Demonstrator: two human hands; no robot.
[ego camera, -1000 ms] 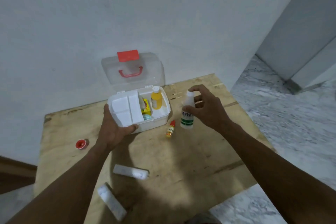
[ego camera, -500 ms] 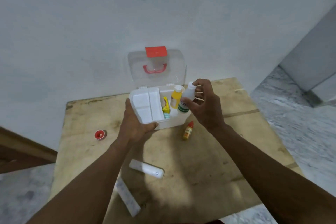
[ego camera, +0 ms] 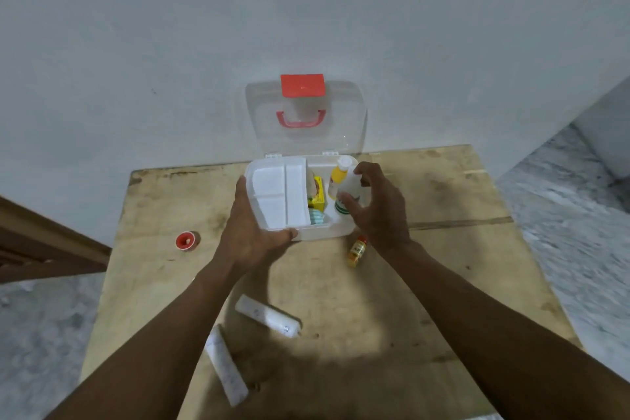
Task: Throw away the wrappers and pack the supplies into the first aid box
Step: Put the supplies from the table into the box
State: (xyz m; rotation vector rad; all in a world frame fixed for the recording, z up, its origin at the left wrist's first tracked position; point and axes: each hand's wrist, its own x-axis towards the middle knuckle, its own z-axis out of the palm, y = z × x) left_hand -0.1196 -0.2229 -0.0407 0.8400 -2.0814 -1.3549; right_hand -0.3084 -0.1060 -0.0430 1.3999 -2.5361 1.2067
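Fingers of the right hand (ego camera: 381, 211) wrap the white bottle (ego camera: 351, 189), holding it tilted inside the open first aid box (ego camera: 324, 232) beside the yellow bottle (ego camera: 337, 177). Left hand (ego camera: 254, 232) grips the box's near-left corner on the wooden table (ego camera: 443, 266).

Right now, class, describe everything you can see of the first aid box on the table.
The first aid box is white plastic, standing open at the far edge of the wooden table. Its clear lid, with red latch and red handle, stands upright by the wall. A white divided tray covers its left side. Inside stand a yellow bottle and a yellow carton. The left hand grips its near left corner; the right hand lowers a white bottle in.
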